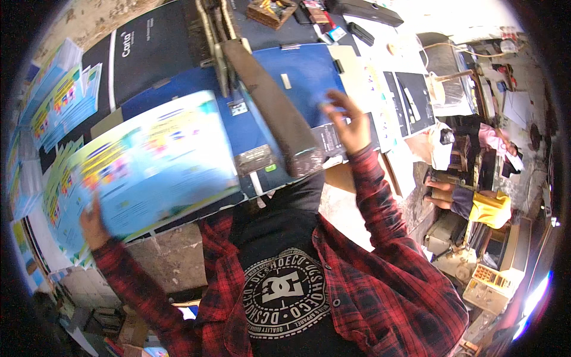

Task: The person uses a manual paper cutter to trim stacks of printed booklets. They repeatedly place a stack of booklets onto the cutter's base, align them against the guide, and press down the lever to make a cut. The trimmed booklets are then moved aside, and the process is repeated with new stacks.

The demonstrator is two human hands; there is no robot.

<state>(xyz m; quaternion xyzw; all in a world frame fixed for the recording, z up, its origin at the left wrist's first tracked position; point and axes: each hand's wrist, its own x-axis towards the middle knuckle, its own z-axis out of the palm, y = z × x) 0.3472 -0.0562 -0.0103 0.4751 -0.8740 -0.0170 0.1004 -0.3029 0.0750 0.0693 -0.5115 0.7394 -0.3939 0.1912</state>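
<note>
A large glossy printed sheet [160, 166], light blue with yellow and pink patches, lies at a slant over the left part of the work table, blurred. My left hand [94, 225] is closed on its lower left edge, the thumb on top. More sheets of the same print [59, 196] fan out beneath it at the left. Past the sheet's right side, a long worn metal bar [267, 104] slants across a blue board [297, 74]. To the right of that bar my right hand [351, 125] hovers, fingers apart, holding nothing.
Stacks of printed sheets [62, 98] stand at the far left. Behind are a black board [146, 50], a small wooden box [270, 12] of bits and a dark case [363, 13]. A person in a yellow top [489, 208] and another in pink [491, 138] are at the right.
</note>
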